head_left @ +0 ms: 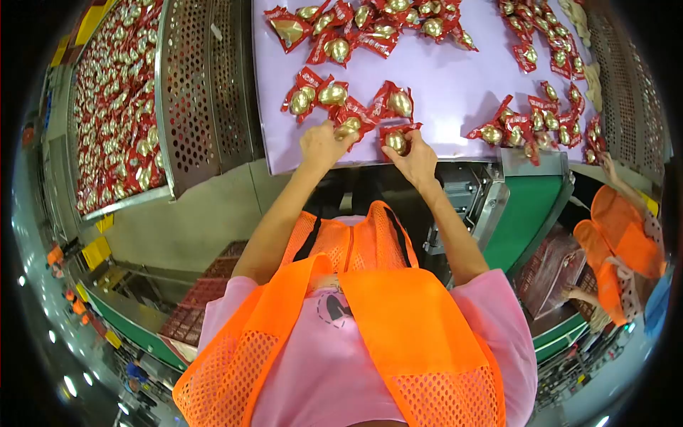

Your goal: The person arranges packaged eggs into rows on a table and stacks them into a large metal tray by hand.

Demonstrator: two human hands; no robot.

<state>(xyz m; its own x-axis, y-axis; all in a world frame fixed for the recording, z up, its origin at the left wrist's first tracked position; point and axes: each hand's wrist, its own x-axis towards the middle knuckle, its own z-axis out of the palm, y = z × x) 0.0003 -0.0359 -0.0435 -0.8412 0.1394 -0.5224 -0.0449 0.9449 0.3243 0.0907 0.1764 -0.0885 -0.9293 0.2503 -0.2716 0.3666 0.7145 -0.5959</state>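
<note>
My left hand (322,149) is closed, its fingertips gripping a red packet with a rounded gold middle (348,128) near the front edge of the pale lilac work surface (448,85). To its right, my right hand (415,161) pinches another red-and-gold packet (395,140) between thumb and fingers. Just beyond my hands lie a few more loose packets, one gold-centred packet (400,104) behind the right hand's and another packet (302,99) further left. The fingertips partly cover both held packets.
A perforated metal guard (203,85) borders the left side, with a large bin of packets (117,121) beyond it. More packets (384,28) are heaped at the back, others (537,121) at the right. A green conveyor belt (525,213) runs below, beside a co-worker in an orange vest (626,231).
</note>
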